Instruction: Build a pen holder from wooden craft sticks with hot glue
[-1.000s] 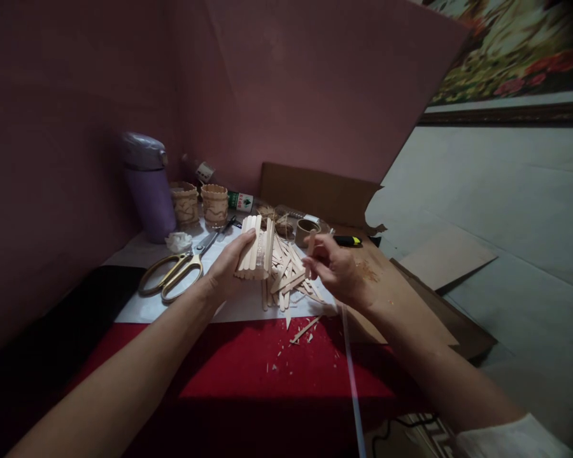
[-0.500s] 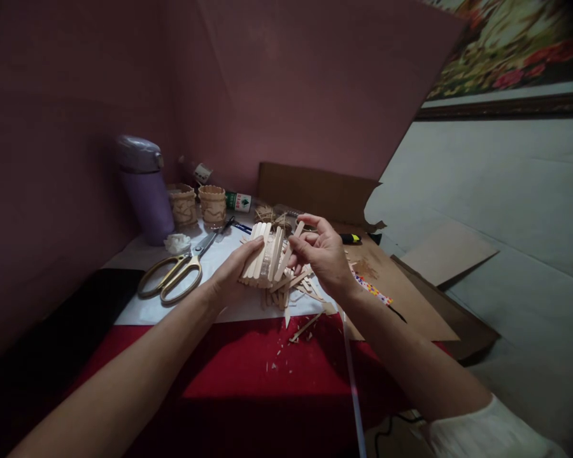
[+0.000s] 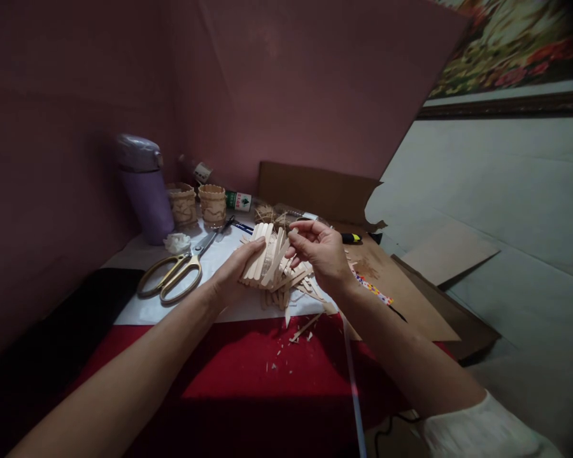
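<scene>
My left hand (image 3: 236,264) is closed round a clear cup (image 3: 268,261) whose side is partly covered with upright craft sticks (image 3: 258,254); its thumb presses on the sticks. Between the thumb and fingers of my right hand (image 3: 318,248) is a single craft stick (image 3: 277,257), slanted across the bare part of the cup. The stick's lower end lies over the cup's side; whether it touches cannot be told. Below both hands lies a loose pile of craft sticks (image 3: 286,296) on white paper (image 3: 172,313).
Gold-handled scissors (image 3: 181,267) and a purple bottle (image 3: 146,197) stand or lie at left. Behind are decorated cups (image 3: 212,207), a green-labelled bottle (image 3: 239,201) and twine (image 3: 265,214). Cardboard (image 3: 405,299) and a yellow-black tool (image 3: 351,238) are at right. Wood chips litter the red cloth (image 3: 248,362).
My right hand has tilted the craft stick further and brought its lower end leftward across the front of the cup. My left hand keeps its hold in nearly the same place.
</scene>
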Demonstrator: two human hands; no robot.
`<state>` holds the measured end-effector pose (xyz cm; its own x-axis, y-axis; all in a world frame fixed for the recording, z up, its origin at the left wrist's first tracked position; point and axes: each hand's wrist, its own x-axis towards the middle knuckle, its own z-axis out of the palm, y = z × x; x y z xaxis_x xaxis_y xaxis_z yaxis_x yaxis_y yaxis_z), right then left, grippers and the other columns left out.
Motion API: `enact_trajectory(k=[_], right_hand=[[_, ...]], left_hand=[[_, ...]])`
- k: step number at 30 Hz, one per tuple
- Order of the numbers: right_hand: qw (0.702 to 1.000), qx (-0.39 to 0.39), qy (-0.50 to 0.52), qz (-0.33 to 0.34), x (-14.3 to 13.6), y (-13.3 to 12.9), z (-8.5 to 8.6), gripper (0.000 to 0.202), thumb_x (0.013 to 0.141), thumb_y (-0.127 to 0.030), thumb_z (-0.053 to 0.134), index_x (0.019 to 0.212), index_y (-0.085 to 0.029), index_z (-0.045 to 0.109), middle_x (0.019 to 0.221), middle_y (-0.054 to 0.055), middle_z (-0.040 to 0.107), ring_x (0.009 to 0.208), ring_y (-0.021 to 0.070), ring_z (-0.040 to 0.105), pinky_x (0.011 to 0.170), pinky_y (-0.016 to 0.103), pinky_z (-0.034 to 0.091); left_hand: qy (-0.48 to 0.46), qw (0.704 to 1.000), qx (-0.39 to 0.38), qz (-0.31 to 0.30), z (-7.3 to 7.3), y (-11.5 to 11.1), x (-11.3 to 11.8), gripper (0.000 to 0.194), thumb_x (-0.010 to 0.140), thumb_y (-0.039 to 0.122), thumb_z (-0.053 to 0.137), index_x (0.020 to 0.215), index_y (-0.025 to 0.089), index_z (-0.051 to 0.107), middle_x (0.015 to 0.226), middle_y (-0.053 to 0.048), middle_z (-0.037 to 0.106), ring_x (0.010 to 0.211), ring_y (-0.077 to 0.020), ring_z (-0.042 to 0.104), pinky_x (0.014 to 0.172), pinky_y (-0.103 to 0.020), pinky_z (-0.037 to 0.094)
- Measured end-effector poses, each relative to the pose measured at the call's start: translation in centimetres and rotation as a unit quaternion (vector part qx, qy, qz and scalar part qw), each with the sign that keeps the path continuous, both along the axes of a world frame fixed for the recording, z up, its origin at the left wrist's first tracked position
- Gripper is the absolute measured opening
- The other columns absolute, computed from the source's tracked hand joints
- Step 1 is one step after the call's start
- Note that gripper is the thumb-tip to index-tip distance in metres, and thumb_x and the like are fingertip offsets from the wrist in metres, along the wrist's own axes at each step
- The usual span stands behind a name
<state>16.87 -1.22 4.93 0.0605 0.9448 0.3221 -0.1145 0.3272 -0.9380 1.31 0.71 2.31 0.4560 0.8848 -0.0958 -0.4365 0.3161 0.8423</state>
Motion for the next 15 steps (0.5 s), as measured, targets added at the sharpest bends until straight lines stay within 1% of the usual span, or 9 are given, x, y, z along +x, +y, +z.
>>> enact_trajectory(k=[3, 5, 10, 13, 15], right_hand=[[1.000, -0.008, 0.011, -0.001, 0.0, 0.4, 0.2, 0.039, 0.063, -0.036, 0.082, 0.088, -0.017, 0.059, 0.066, -0.004, 0.060, 0.048, 0.0103, 0.061, 0.037, 0.021, 0.051], [1.000, -0.010, 0.012, -0.007, 0.0, 0.8, 0.2, 0.040, 0.062, -0.036, 0.083, 0.087, -0.017, 0.058, 0.065, -0.004, 0.060, 0.047, 0.0105, 0.061, 0.037, 0.021, 0.050], [1.000, -0.011, 0.003, -0.005, 0.1, 1.5, 0.1, 0.034, 0.064, -0.034, 0.081, 0.083, -0.016, 0.060, 0.063, -0.003, 0.060, 0.049, 0.0103, 0.060, 0.038, 0.021, 0.049], [1.000, -0.014, 0.003, -0.007, -0.1, 1.8, 0.0, 0.030, 0.064, -0.032, 0.080, 0.082, -0.017, 0.061, 0.061, -0.003, 0.061, 0.049, 0.0101, 0.059, 0.038, 0.021, 0.048], [1.000, -0.014, 0.001, -0.011, -0.2, 1.9, -0.1, 0.028, 0.064, -0.031, 0.079, 0.081, -0.017, 0.061, 0.061, -0.003, 0.060, 0.049, 0.0103, 0.059, 0.038, 0.021, 0.047]], left_hand=[[0.003, 1.000, -0.004, 0.004, 0.2, 0.0, 0.1, 0.028, 0.089, 0.030, 0.053, 0.100, 0.010, 0.069, 0.074, -0.010, 0.072, 0.054, -0.0161, 0.064, 0.048, -0.025, 0.050], [0.000, 1.000, 0.000, -0.004, 0.1, 0.0, 0.1, 0.028, 0.089, 0.031, 0.054, 0.101, 0.010, 0.069, 0.076, -0.010, 0.073, 0.057, -0.0169, 0.064, 0.051, -0.026, 0.052], [0.006, 1.000, 0.012, -0.019, -0.3, 0.2, -0.1, 0.028, 0.087, 0.033, 0.057, 0.098, 0.010, 0.070, 0.084, -0.013, 0.074, 0.064, -0.0184, 0.066, 0.061, -0.029, 0.055], [0.005, 0.999, 0.028, -0.021, -0.6, 0.4, 0.0, 0.030, 0.086, 0.034, 0.059, 0.098, 0.010, 0.071, 0.086, -0.013, 0.074, 0.069, -0.0195, 0.067, 0.062, -0.028, 0.054], [0.010, 0.999, 0.028, -0.018, -0.7, 0.4, 0.0, 0.030, 0.085, 0.035, 0.060, 0.099, 0.010, 0.070, 0.084, -0.013, 0.074, 0.068, -0.0196, 0.067, 0.061, -0.028, 0.053]])
